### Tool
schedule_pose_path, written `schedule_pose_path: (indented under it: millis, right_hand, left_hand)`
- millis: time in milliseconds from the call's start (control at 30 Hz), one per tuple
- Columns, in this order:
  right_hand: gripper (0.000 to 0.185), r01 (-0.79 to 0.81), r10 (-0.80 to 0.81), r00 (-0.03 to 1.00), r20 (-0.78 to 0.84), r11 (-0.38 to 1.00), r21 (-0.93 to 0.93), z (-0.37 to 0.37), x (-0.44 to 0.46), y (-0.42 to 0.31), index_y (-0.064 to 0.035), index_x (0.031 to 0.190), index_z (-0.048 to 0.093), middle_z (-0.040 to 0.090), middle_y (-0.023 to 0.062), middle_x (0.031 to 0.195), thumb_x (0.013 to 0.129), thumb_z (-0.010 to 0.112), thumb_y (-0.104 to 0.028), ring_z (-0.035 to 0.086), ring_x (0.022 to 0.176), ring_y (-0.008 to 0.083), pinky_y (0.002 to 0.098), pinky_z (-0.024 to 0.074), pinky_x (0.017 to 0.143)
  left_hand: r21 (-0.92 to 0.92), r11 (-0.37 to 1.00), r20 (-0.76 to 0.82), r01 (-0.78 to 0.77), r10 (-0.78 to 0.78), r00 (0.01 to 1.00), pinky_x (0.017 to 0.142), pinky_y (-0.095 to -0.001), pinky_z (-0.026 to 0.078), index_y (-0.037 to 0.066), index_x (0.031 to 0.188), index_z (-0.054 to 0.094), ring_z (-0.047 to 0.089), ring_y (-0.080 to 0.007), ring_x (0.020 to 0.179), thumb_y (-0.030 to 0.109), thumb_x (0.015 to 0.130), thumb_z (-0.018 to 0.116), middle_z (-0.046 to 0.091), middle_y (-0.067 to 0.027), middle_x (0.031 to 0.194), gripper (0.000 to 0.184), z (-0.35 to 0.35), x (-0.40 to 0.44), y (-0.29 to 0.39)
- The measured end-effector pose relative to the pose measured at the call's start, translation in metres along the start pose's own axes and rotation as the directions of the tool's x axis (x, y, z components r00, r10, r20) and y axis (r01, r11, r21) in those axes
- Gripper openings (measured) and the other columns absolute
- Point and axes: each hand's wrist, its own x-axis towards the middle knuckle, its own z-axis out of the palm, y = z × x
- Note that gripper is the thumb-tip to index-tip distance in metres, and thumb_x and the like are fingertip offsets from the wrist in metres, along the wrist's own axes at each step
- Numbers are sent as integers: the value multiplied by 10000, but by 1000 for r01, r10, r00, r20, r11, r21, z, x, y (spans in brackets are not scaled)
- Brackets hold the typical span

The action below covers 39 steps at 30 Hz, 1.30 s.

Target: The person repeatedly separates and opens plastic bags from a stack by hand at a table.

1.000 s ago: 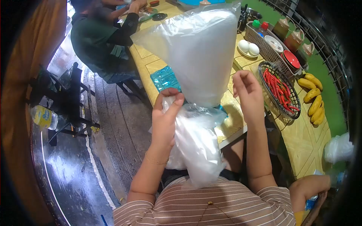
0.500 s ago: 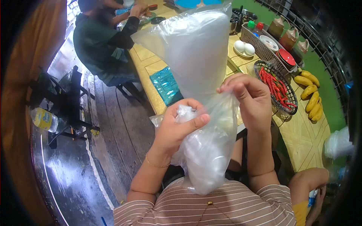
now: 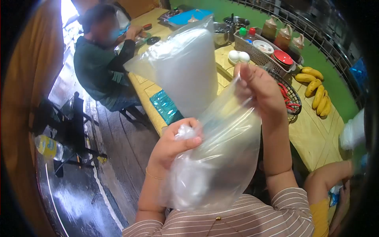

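Note:
A clear plastic bag [image 3: 233, 146] is spread between my hands in front of my chest. My left hand [image 3: 175, 140] is closed round a bunched part of clear plastic. My right hand [image 3: 262, 89] pinches the upper edge of the bag. Behind them a large, full-looking bag of whitish plastic [image 3: 185, 67] stands on the yellow table [image 3: 316, 138]. Beside its base lies a teal packet [image 3: 166, 106].
Right of my right hand are a basket of red chilies [image 3: 291, 98], bananas [image 3: 318, 93], two eggs [image 3: 239, 56] and a grey condiment basket [image 3: 252, 53]. A person [image 3: 102, 71] sits at the far left. Another person's arm [image 3: 331, 173] is at the right.
My right hand has come to the bag, taken its edge and drawn it up and out, so the plastic is spread wider. The view has shifted.

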Motion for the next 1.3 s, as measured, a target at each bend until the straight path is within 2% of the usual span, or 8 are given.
schedule_pose_path:
  millis: [133, 200, 333, 500, 600, 900, 1167, 1300]
  right_hand:
    - [297, 36, -26, 998, 49, 978, -207, -11, 11, -22, -52, 781, 517, 418, -58, 556, 827, 569, -341, 365, 473, 20, 165, 268, 415]
    - [261, 65, 146, 897, 417, 889, -452, -21, 19, -17, 2, 831, 553, 514, -14, 645, 797, 621, -248, 453, 560, 47, 194, 361, 498]
    - [206, 91, 95, 829, 552, 950, -300, -42, 38, -15, 28, 789, 561, 568, 64, 715, 789, 616, -171, 515, 657, 116, 236, 401, 587]
    - [255, 175, -353, 823, 446, 903, 393, -38, 71, -31, -15, 916, 560, 589, 56, 812, 843, 538, -259, 571, 707, 116, 238, 464, 620]
    - [277, 145, -158, 985, 70, 976, 162, -16, 79, -53, -14, 959, 544, 591, 51, 817, 860, 507, -270, 577, 715, 105, 251, 483, 653]
    - [131, -67, 56, 997, -45, 951, -302, -39, 134, -19, -25, 792, 574, 566, 39, 698, 823, 555, -151, 536, 583, 109, 256, 453, 539]
    - [141, -404, 402, 898, -176, 914, 28, -76, 117, 122, -32, 673, 567, 544, 38, 625, 659, 458, 56, 486, 489, 98, 212, 366, 399]
    - [84, -455, 478, 869, -132, 874, 167, -84, 89, 140, -21, 760, 564, 548, 36, 664, 735, 485, -13, 463, 464, 80, 172, 317, 342]
  left_hand:
    - [-114, 989, 31, -98, 102, 994, 552, -205, 399, 51, 776, 520, 490, -66, 597, 156, 697, 679, 535, -25, 687, 207, -11, -3, 4]
    - [-476, 787, 51, -393, 470, 881, 518, -235, 424, 47, 829, 515, 511, -103, 579, 198, 730, 628, 536, -80, 651, 213, -18, -2, 8]
    - [-455, 688, 143, -564, 682, 717, 484, -249, 420, 56, 827, 486, 508, -127, 555, 219, 751, 581, 525, -116, 652, 204, -19, 9, 19]
    - [-402, 781, -59, -477, 498, 865, 604, -311, 469, 81, 818, 468, 552, -173, 689, 239, 798, 538, 551, -119, 797, 173, -26, 16, 37]
    - [-502, 756, -240, -420, 345, 907, 726, -372, 489, 33, 1007, 505, 585, -246, 822, 240, 855, 446, 577, -151, 931, 264, -19, 27, 54]
    - [-592, 779, 6, -207, 261, 965, 793, -395, 469, -16, 1083, 475, 562, -279, 907, 259, 866, 421, 565, -171, 1002, 353, -34, 54, 28]
    - [-423, 889, -178, -173, 105, 978, 861, -410, 440, -27, 1122, 463, 527, -284, 1000, 241, 876, 403, 553, -183, 1054, 369, -76, 78, -69]
    - [-710, 702, -214, -56, -139, 967, 843, -419, 448, -18, 1130, 460, 544, -295, 964, 223, 873, 414, 543, -170, 1081, 355, -64, 73, -66]
